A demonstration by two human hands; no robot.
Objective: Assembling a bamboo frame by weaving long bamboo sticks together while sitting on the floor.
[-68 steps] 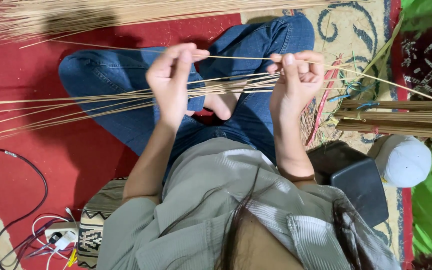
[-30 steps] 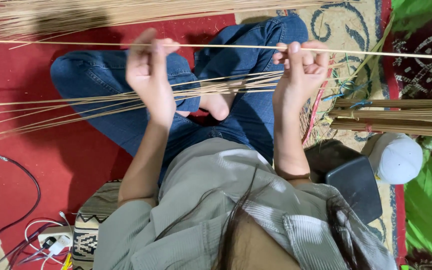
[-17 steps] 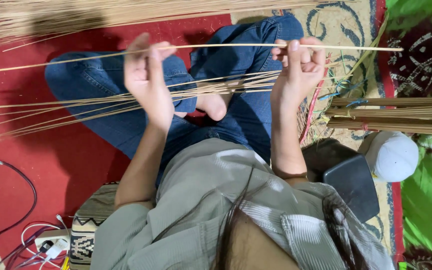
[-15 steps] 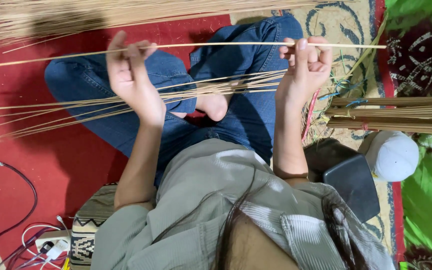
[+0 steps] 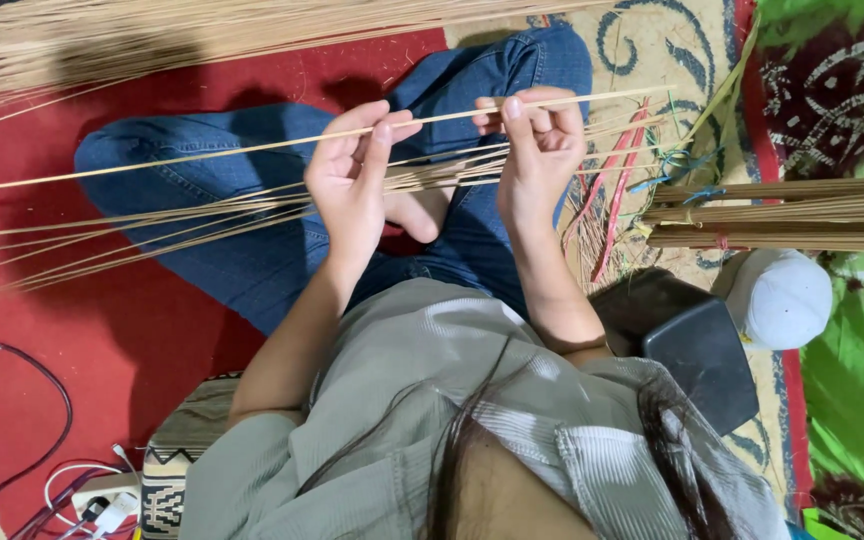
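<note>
Sitting cross-legged on a red carpet point(image 5: 42, 400), a person in blue jeans point(image 5: 222, 230) holds a single thin bamboo stick point(image 5: 202, 154) level between both hands, as seen from the head camera. The left hand point(image 5: 352, 185) is loosely curled, its thumb and fingertips pinching the stick near the middle, while the right hand point(image 5: 537, 150) is folded more tightly around the stick close to its far end. The stick runs well out past the left hand, over the knee and off the frame edge.

Just below both hands lies a fanned spread of similar sticks point(image 5: 132, 235) across the lap — their ends gather under the right hand beside a bare foot point(image 5: 422, 212). Beyond the hands, a dense heap of pale sticks point(image 5: 152, 40) covers the floor. To the right of the right hand, tied bundles of thicker sticks point(image 5: 782, 215) lie on a patterned rug point(image 5: 652, 40) — near them a white cap point(image 5: 782, 298) and a black case point(image 5: 697, 345). Near the left elbow, cables point(image 5: 22, 400) trail over the carpet.
</note>
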